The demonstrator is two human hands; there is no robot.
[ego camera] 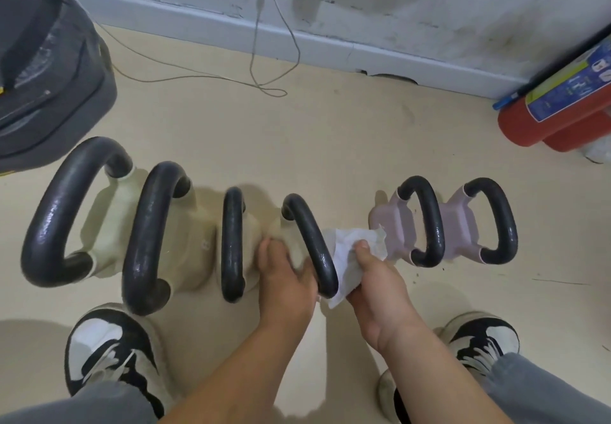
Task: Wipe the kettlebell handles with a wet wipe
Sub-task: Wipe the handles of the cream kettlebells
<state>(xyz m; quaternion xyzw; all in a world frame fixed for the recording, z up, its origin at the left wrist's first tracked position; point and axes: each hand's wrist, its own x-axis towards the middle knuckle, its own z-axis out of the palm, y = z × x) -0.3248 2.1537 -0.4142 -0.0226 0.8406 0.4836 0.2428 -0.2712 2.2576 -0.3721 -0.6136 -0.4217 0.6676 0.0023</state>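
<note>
Six kettlebells stand in a row on the floor: four cream-bodied and two smaller purple ones at the right.

Step in hand: wiping the fourth handle, counted from the left. The right hand has its grip closed on the wet wipe, thumb pinching the sheet, which lies against the right flank of that handle.

The left hand is set on the cream body just beside the same handle, apparently to steady it. Its fingers are hidden behind the bar, so the state of that grip cannot be told.

Judgement: work is roughly midway. The next move calls for wrapping the wipe round the bar and drawing it along the arch, then shifting to the fifth handle and the sixth handle.
</note>
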